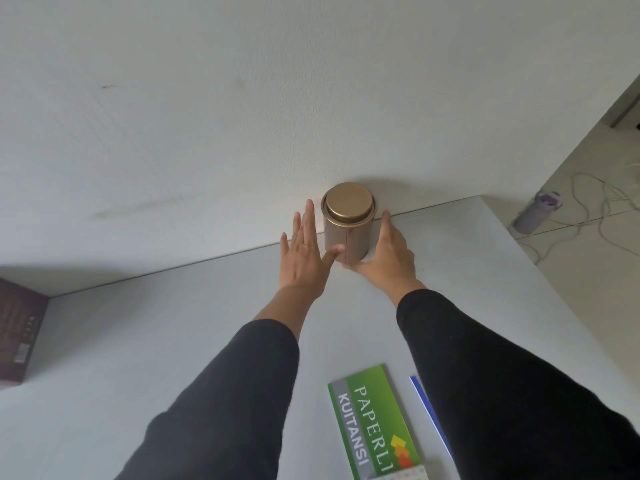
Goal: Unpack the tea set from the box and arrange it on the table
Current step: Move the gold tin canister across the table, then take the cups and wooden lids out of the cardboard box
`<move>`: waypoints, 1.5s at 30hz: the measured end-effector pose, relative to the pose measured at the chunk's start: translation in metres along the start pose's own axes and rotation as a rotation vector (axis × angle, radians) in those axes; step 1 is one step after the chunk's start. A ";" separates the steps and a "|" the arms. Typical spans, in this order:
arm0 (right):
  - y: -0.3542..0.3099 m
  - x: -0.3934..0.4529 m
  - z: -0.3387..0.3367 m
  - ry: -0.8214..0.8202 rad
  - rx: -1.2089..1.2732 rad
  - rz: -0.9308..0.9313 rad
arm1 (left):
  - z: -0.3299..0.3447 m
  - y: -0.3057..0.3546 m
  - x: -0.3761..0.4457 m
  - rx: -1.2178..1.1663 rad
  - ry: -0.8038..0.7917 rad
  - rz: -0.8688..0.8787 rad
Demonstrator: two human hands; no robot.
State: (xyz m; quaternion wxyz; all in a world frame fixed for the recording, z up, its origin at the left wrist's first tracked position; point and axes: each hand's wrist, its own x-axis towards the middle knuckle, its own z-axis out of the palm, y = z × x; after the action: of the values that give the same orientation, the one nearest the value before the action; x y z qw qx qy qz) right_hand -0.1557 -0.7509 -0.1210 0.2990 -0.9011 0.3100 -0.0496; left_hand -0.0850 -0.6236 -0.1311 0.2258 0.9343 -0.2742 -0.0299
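Placement step in hand. Tea canister [348, 225] upright at table [173, 341] far edge, against wall. Left hand [304, 258] fingers straight, spread, thumb touching side. Right hand [388, 252] fingers extended alongside base. Next move, judged: return to box [19, 327] for remaining pieces.

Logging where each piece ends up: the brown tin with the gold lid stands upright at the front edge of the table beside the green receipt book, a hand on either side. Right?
Not quite. In the head view the brown tin stands upright at the far edge of the table, against the wall, well away from the green receipt book. The left hand and right hand do flank it.
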 end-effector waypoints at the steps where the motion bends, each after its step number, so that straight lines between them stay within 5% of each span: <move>1: -0.002 -0.006 -0.003 0.016 -0.012 0.002 | -0.005 -0.001 -0.005 -0.004 0.001 -0.004; 12: -0.103 -0.095 -0.033 0.204 -0.008 -0.091 | -0.122 -0.029 -0.079 -0.038 0.112 0.103; 21: -0.247 -0.208 0.026 0.201 0.035 -0.203 | -0.246 -0.147 -0.188 -0.004 0.224 0.075; 32: -0.394 -0.269 0.157 -0.130 0.128 -0.376 | -0.322 -0.335 -0.251 0.015 0.349 -0.273; 45: -0.470 -0.231 0.279 -0.376 0.334 -0.077 | -0.327 -0.480 -0.235 -0.319 0.313 -0.840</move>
State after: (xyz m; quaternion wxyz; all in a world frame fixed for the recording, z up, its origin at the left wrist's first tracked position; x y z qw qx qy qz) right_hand -0.0163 -0.1779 -0.0586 0.4941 -0.8437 0.2018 0.0567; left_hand 0.0141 -0.0087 -0.0643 0.3735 0.9112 0.1726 -0.0195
